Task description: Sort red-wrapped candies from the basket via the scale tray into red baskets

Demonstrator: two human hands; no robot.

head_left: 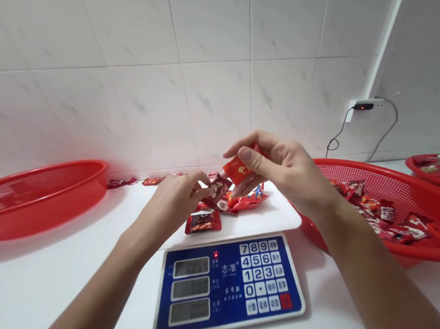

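My right hand (pixel 282 161) pinches a bright red snack packet (pixel 236 171) between thumb and fingers, above the white pan (pixel 281 214) of a digital scale (pixel 226 287). Close beside it, at the pan's left side, my left hand (pixel 178 197) has its fingertips closed on a dark red snack packet (pixel 220 186). Under both hands several red packets lie piled on the pan, and one packet with a dark picture (pixel 204 223) rests at its front left. The scale's blue panel faces me; its top display is too dim to read surely.
At the left stands a red plastic basket (pixel 83 191). A red basket (pixel 371 177) with many packets sits at the right, with another filled basket (pixel 420 164) behind it. More packets (pixel 153 181) lie along the tiled wall. A plug with a cable (pixel 364 106) is on the wall.
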